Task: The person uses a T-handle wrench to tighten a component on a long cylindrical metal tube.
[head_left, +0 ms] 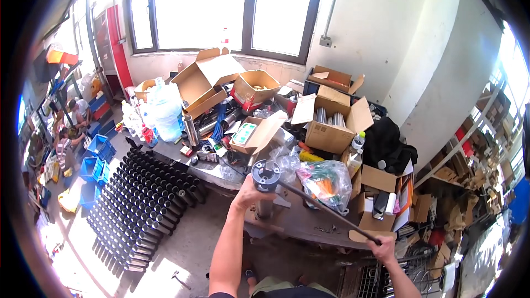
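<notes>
My left hand [249, 191] grips a grey metal tube [265, 177] that stands upright on the workbench [309, 224], fingers wrapped around it near its open top. A long dark rod [326, 209] runs from the tube's top down to the right. My right hand [382, 247] is closed on the far end of that rod, near the bench's front edge. Right behind the tube lies a clear plastic bag [326, 181] with orange and green parts.
Open cardboard boxes [334, 124] and loose tools crowd the bench. A large block of black tubes [146, 204] stands upright on the floor at left, by blue crates [95, 161]. A wire basket [386, 281] sits low right, with shelves [469, 187] beyond. People sit far left.
</notes>
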`<state>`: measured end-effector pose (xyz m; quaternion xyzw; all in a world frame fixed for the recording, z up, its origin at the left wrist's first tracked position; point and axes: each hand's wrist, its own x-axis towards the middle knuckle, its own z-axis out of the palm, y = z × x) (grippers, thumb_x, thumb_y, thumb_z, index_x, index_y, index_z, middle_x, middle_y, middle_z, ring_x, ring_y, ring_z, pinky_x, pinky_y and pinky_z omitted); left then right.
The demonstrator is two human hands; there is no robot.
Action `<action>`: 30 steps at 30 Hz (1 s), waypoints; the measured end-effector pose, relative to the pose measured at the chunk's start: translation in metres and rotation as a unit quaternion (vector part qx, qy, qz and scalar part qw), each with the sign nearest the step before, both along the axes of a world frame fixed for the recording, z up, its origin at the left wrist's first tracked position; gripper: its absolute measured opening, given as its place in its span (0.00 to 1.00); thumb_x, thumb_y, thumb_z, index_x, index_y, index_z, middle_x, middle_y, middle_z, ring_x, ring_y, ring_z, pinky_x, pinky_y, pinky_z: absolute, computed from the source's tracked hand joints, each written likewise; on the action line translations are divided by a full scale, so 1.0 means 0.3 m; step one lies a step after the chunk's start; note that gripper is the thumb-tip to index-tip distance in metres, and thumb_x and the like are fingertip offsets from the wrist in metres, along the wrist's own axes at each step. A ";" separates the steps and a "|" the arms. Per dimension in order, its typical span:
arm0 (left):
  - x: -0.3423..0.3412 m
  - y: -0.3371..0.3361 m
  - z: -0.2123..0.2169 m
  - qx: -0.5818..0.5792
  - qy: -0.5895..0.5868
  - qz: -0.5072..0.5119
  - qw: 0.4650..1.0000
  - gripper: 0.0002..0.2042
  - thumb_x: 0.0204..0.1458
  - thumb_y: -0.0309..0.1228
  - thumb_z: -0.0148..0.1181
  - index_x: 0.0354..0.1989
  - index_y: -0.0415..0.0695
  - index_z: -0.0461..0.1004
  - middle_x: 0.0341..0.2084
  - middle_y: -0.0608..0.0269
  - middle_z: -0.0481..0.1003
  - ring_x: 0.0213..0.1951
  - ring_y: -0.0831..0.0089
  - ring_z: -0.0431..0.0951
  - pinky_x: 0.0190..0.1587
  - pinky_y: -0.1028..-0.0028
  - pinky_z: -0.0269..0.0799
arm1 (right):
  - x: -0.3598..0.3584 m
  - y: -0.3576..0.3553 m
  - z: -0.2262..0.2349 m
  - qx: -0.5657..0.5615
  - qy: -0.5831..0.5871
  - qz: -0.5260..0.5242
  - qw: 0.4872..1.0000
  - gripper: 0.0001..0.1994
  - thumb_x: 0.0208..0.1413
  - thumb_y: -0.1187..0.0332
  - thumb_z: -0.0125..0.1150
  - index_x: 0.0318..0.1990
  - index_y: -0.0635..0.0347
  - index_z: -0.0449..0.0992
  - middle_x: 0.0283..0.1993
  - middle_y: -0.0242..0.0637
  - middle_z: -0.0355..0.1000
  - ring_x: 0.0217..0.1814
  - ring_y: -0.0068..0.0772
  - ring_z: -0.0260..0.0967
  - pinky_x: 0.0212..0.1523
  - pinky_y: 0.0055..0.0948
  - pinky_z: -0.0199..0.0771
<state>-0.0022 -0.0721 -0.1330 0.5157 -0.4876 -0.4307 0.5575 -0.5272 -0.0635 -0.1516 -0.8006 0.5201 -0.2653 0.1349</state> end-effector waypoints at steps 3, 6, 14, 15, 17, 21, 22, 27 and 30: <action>-0.012 0.014 0.018 -0.008 0.019 -0.016 1.000 0.41 0.22 0.22 0.83 0.55 0.42 0.72 0.45 0.68 0.77 0.48 0.74 0.74 0.58 0.71 0.70 | 0.176 -0.188 0.222 -0.099 0.055 0.073 0.991 0.17 0.49 0.57 0.72 0.22 0.62 0.79 0.15 0.45 0.68 0.16 0.43 0.68 0.22 0.36 0.66; 0.010 0.066 -0.009 -0.015 -0.019 -0.010 1.000 0.34 0.29 0.25 0.82 0.51 0.42 0.73 0.43 0.68 0.77 0.46 0.75 0.75 0.54 0.71 0.71 | 0.453 -0.204 0.397 0.170 0.085 0.213 0.958 0.22 0.56 0.53 0.69 0.22 0.64 0.77 0.12 0.40 0.63 0.13 0.30 0.62 0.20 0.35 0.64; -0.208 0.835 0.006 0.129 -0.023 0.419 0.898 0.23 0.60 0.36 0.61 0.60 0.37 0.67 0.48 0.52 0.75 0.54 0.61 0.73 0.59 0.62 0.67 | 0.972 0.561 -0.123 0.711 -0.322 0.171 0.601 0.19 0.65 0.57 0.53 0.22 0.55 0.73 0.19 0.24 0.57 0.21 0.20 0.54 0.25 0.26 0.56; -0.236 0.893 -0.007 0.128 -0.077 0.471 0.869 0.23 0.62 0.37 0.58 0.60 0.36 0.66 0.51 0.50 0.73 0.57 0.59 0.71 0.61 0.61 0.65 | 1.174 0.626 -0.214 0.704 -0.253 0.310 0.587 0.20 0.65 0.56 0.49 0.25 0.59 0.74 0.21 0.28 0.64 0.24 0.22 0.59 0.29 0.29 0.61; -0.268 0.874 -0.042 0.095 -0.219 0.529 0.815 0.26 0.66 0.41 0.52 0.63 0.32 0.62 0.61 0.44 0.65 0.63 0.54 0.64 0.66 0.57 0.57 | 1.581 0.633 -0.385 0.579 -0.318 0.370 0.653 0.19 0.65 0.58 0.46 0.30 0.63 0.76 0.31 0.35 0.77 0.35 0.27 0.71 0.38 0.35 0.72; -0.157 0.949 -0.243 0.096 -0.456 0.569 0.678 0.36 0.66 0.59 0.39 0.61 0.33 0.66 0.56 0.45 0.66 0.62 0.50 0.60 0.68 0.52 0.46 | 1.575 0.538 -0.101 0.575 -0.153 0.350 0.724 0.30 0.61 0.35 0.52 0.39 0.57 0.81 0.30 0.40 0.78 0.39 0.34 0.76 0.42 0.33 0.74; -0.180 0.907 -0.238 0.098 -0.476 0.571 0.662 0.33 0.62 0.58 0.49 0.54 0.34 0.69 0.50 0.47 0.68 0.55 0.51 0.62 0.64 0.51 0.51 | 1.544 0.451 -0.159 0.443 -0.211 0.307 0.815 0.30 0.61 0.37 0.55 0.40 0.61 0.78 0.32 0.42 0.76 0.38 0.37 0.75 0.43 0.37 0.73; -0.168 0.810 -0.116 0.276 -0.465 0.553 0.634 0.19 0.55 0.47 0.63 0.27 0.41 0.77 0.22 0.55 0.76 0.32 0.52 0.76 0.39 0.54 0.69 | 1.355 -0.301 0.200 -0.263 -0.244 0.176 0.917 0.30 0.45 0.76 0.60 0.60 0.58 0.65 0.60 0.50 0.61 0.65 0.55 0.56 0.62 0.53 0.56; -0.203 0.521 0.063 0.348 -0.541 0.438 0.628 0.19 0.56 0.48 0.58 0.29 0.44 0.81 0.25 0.51 0.81 0.29 0.49 0.83 0.33 0.52 0.76 | 1.413 -0.805 0.339 -0.277 0.269 0.256 0.886 0.18 0.52 0.70 0.58 0.51 0.44 0.81 0.53 0.36 0.76 0.65 0.36 0.68 0.69 0.46 0.56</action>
